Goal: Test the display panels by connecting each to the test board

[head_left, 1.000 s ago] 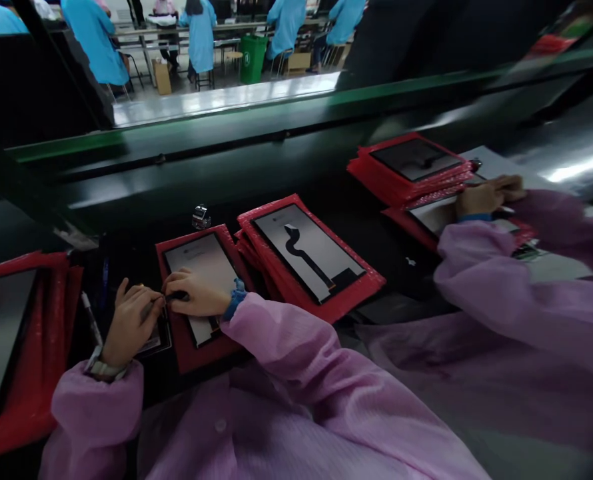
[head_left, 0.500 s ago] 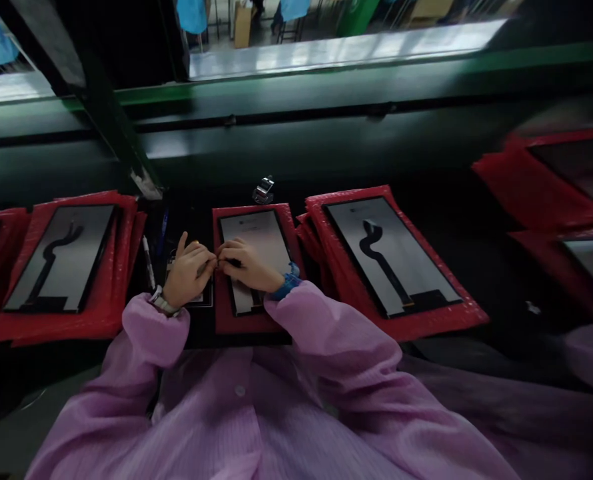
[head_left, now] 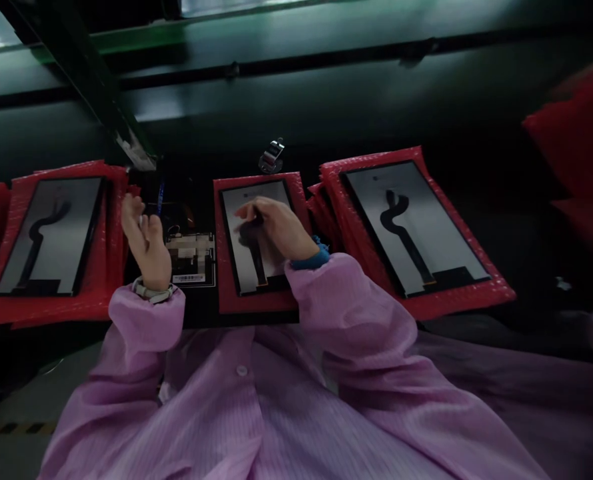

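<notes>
A display panel [head_left: 240, 257] with a black flex cable [head_left: 256, 257] lies on a red bubble-wrap sleeve [head_left: 226, 297] in front of me. My right hand [head_left: 279, 227] is over this panel, its bent fingers closed at the cable's upper loop. The hand covers part of that loop, and its thumb is hidden. Left of the panel, my left hand [head_left: 149, 243] is raised with thumb and fingers apart, nothing visible in it. Between my hands lies a flat dark part [head_left: 191, 257] with a barcode label. Just beyond my left hand is a blue pen [head_left: 161, 197].
Stacks of red sleeves topped by panels stand left [head_left: 59, 233] and right [head_left: 406, 227]. A metal clip-like object [head_left: 271, 156] sits behind the middle sleeve. A green post [head_left: 111, 113] rises at the back left. More red sleeves [head_left: 586, 140] are at far right, blurred.
My hands, together at the middle panel's left edge before, have parted. The left moved left and opened; the right moved up and right over the cable. The view has tilted down.
</notes>
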Tool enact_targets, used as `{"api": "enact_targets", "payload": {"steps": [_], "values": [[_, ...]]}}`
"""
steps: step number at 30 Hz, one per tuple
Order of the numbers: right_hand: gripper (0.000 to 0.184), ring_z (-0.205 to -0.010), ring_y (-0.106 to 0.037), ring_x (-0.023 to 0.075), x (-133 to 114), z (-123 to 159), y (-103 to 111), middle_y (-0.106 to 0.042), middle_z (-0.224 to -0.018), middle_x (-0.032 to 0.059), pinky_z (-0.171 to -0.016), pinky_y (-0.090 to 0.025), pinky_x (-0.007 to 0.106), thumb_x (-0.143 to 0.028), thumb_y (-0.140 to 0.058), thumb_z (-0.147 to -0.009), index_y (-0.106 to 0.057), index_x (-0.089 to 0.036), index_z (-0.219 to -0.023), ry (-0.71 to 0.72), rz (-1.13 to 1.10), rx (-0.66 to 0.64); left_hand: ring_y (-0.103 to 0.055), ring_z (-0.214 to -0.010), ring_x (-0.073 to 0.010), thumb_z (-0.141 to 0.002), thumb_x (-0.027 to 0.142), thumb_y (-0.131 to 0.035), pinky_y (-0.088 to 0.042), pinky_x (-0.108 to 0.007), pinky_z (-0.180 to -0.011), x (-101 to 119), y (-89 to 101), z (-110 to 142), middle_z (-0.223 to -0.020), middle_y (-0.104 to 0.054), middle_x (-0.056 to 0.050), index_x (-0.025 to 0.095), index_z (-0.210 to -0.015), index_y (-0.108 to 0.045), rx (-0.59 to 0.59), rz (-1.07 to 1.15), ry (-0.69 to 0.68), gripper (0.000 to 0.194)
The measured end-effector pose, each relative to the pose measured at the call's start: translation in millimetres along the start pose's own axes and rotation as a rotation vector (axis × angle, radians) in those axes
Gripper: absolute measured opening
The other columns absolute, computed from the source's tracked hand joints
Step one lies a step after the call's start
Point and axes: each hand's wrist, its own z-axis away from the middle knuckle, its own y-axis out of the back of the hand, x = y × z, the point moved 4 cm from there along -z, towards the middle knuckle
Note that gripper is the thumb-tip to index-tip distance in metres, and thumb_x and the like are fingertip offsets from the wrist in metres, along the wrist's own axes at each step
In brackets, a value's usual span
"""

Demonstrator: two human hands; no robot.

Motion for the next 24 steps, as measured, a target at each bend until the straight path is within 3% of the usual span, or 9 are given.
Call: {"api": "enact_targets", "payload": {"steps": [2, 4, 8, 10, 13, 16, 20, 24], "values": [[0.045, -0.086, -0.062, 0.0163, 4, 0, 9, -0.064, -0.097, 0.0060, -0.079, -0.054, 0.032, -0.058, -0.036, -0.099, -0.051, -0.021, -0.078, -0.041, -0.072, 0.143, -0.050, -0.135, -0.0210, -0.103, 0.037, -0.047, -0.044, -0.043, -0.115, 11, 6.1, 16, -0.146, -0.046, -0.011, 0.027, -0.143, -0.039, 0.064, 0.009, -0.015, 0.042], [0.043, -0.092, -0.062, 0.0167, 6, -1, 19, -0.063, -0.103, 0.0057, -0.086, -0.054, 0.034, -0.060, -0.036, -0.099, -0.053, -0.022, -0.087, -0.046, 0.003, 0.249, -0.053, -0.130, -0.0227, -0.101, 0.034, -0.052, -0.046, -0.045, -0.112, 32, 6.1, 39, -0.140, -0.049, -0.010, 0.028, -0.139, -0.043, -0.002, 0.004, -0.081, 0.039], [0.023, -0.113, -0.058, 0.0215, 0, -3, 47, -0.062, -0.118, 0.0080, -0.104, -0.047, 0.042, -0.039, -0.057, -0.091, -0.055, -0.022, -0.107, 0.025, 0.397, 0.404, -0.060, -0.115, -0.0239, -0.099, 0.023, -0.055, -0.052, -0.041, -0.102, 74, -14.8, 99, -0.119, -0.062, -0.010, 0.022, -0.128, -0.054, -0.524, -0.101, -0.245, 0.029], [0.027, -0.117, -0.056, 0.0240, -3, 0, 57, -0.062, -0.120, 0.0102, -0.107, -0.045, 0.047, -0.031, -0.057, -0.089, -0.055, -0.020, -0.113, 0.016, 0.561, 0.429, -0.060, -0.111, -0.0249, -0.098, 0.019, -0.055, -0.055, -0.039, -0.097, 84, -22.6, 124, -0.116, -0.063, -0.012, 0.018, -0.126, -0.057, -0.642, -0.177, -0.308, 0.028], [0.028, -0.113, -0.058, 0.0274, -5, 22, 63, -0.064, -0.113, 0.0119, -0.107, -0.043, 0.053, -0.031, -0.055, -0.088, -0.057, -0.018, -0.113, -0.035, 0.776, 0.427, -0.060, -0.109, -0.0256, -0.098, 0.017, -0.054, -0.056, -0.039, -0.094, 85, -27.8, 142, -0.114, -0.063, -0.013, 0.016, -0.122, -0.060, -0.611, -0.279, -0.368, 0.025], [0.032, -0.110, -0.059, 0.0319, -5, 65, 58, -0.064, -0.112, 0.0153, -0.105, -0.044, 0.057, -0.038, -0.054, -0.088, -0.061, -0.017, -0.110, -0.081, 0.944, 0.451, -0.060, -0.109, -0.0256, -0.098, 0.021, -0.057, -0.056, -0.039, -0.094, 81, -28.5, 145, -0.116, -0.064, -0.014, 0.014, -0.122, -0.061, -0.559, -0.326, -0.368, 0.025], [0.045, -0.099, -0.063, 0.0304, 3, 116, 49, -0.065, -0.109, 0.0169, -0.095, -0.051, 0.052, -0.050, -0.050, -0.091, -0.063, -0.015, -0.116, -0.180, 0.911, 0.467, -0.062, -0.106, -0.0248, -0.097, 0.024, -0.063, -0.056, -0.037, -0.094, 81, -26.9, 139, -0.114, -0.067, -0.013, 0.014, -0.122, -0.061, -0.509, -0.318, -0.336, 0.028], [0.061, -0.090, -0.062, 0.0265, 10, 129, 52, -0.065, -0.109, 0.0154, -0.091, -0.053, 0.049, -0.058, -0.056, -0.086, -0.062, -0.014, -0.128, -0.266, 0.795, 0.521, -0.064, -0.103, -0.0240, -0.097, 0.027, -0.064, -0.056, -0.036, -0.093, 82, -27.4, 137, -0.111, -0.069, -0.012, 0.015, -0.122, -0.061, -0.505, -0.312, -0.348, 0.029]]}}
